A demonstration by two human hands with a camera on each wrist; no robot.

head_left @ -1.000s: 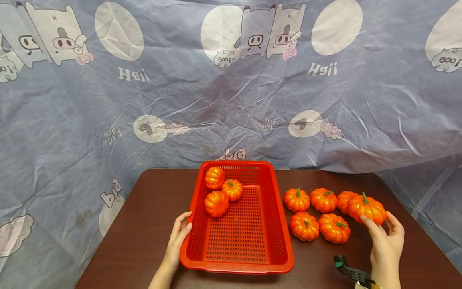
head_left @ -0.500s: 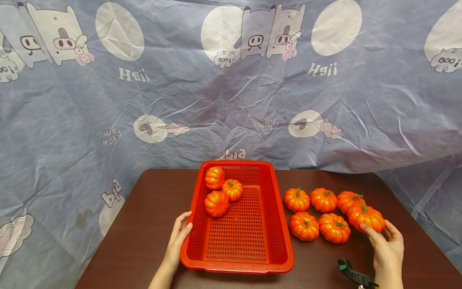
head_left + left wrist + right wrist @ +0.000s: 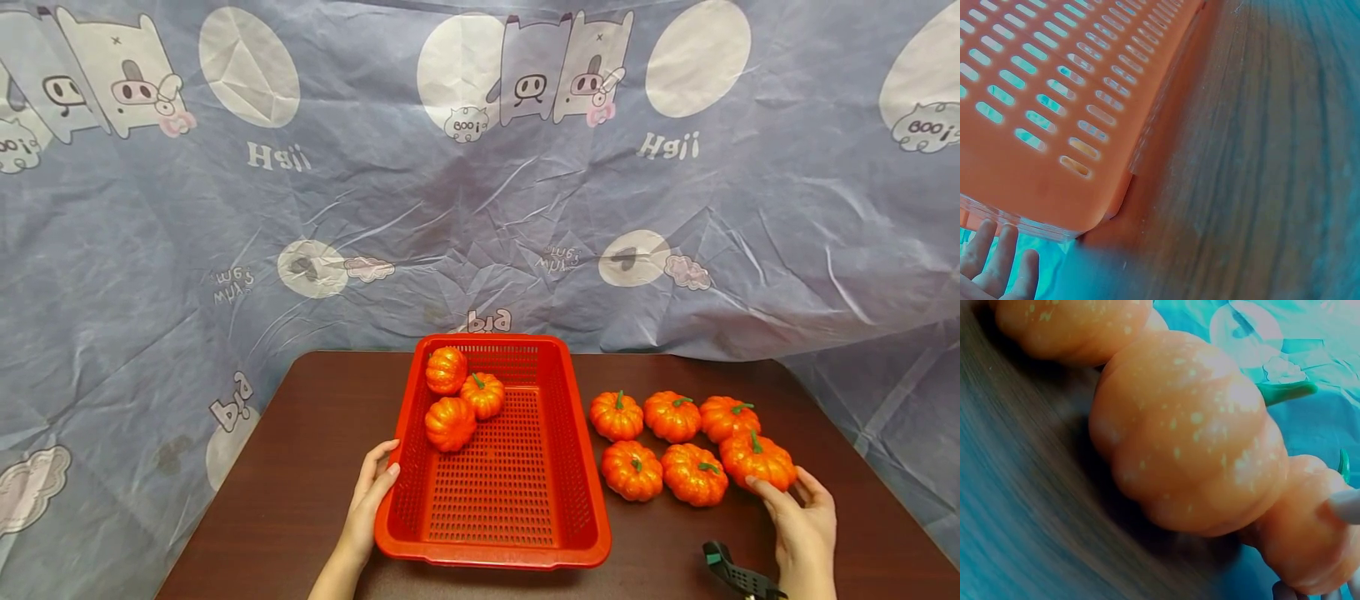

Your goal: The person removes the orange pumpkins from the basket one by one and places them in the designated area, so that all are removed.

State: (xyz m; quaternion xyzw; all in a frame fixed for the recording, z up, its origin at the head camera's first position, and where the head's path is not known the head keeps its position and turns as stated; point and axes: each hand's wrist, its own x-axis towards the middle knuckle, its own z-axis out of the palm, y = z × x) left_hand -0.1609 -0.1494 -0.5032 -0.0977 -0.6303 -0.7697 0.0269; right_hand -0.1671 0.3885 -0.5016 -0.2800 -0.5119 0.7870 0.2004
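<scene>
A small orange toy pumpkin with a green stem sits at the near right end of the pumpkin group. My right hand grips it from the near right, thumb on its front and fingers round its right side. In the right wrist view, the held pumpkin is at the right, partly cut off, with another pumpkin large in front. My left hand holds the left rim of a red plastic basket. Its fingers show by the perforated wall in the left wrist view; the thumb is out of sight there.
Three pumpkins lie in the basket's far left part. Several more pumpkins stand in two rows to the basket's right on the dark brown table. A patterned grey-blue cloth hangs behind the table.
My right hand has brought the pumpkin down and slightly left, into line with the near row, uncovering the pumpkin behind it. My left hand and the basket have stayed in place.
</scene>
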